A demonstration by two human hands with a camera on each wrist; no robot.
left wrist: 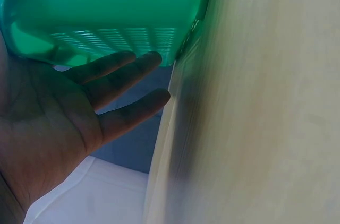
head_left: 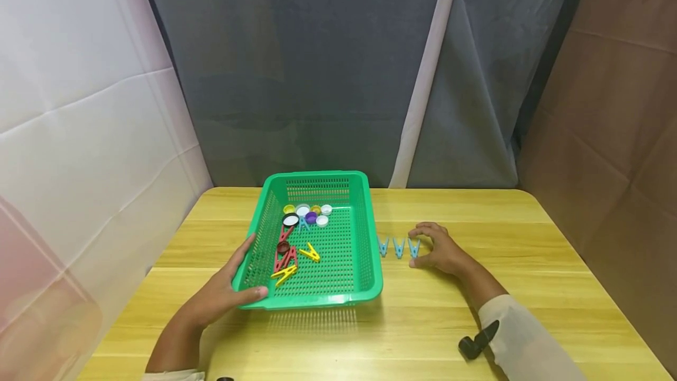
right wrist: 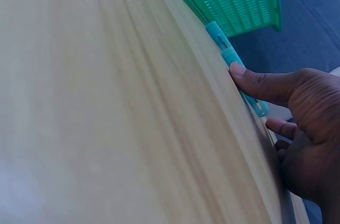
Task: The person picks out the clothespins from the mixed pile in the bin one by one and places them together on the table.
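Note:
A green plastic basket [head_left: 328,300] stands at the middle of the table. My left hand [head_left: 219,293] holds its near left corner, thumb over the rim and fingers along the outside, fairly straight in the left wrist view. Inside lie red clothespins [head_left: 286,258], yellow clothespins [head_left: 310,252], a blue clothespin [head_left: 303,225] and several bottle caps [head_left: 311,218]. Right of the basket, three light blue clothespins [head_left: 399,248] lie in a row. My right hand [head_left: 441,251] is at the rightmost one, thumb and forefinger spread on either side. The thumb overlaps a clothespin [right wrist: 217,33] in the right wrist view.
The wooden table [head_left: 529,263] runs back to a grey curtain [head_left: 317,75]. A white cloth [head_left: 90,104] hangs on the left and a brown one [head_left: 608,122] on the right. A black wrist strap piece [head_left: 478,341] sticks out from the right sleeve.

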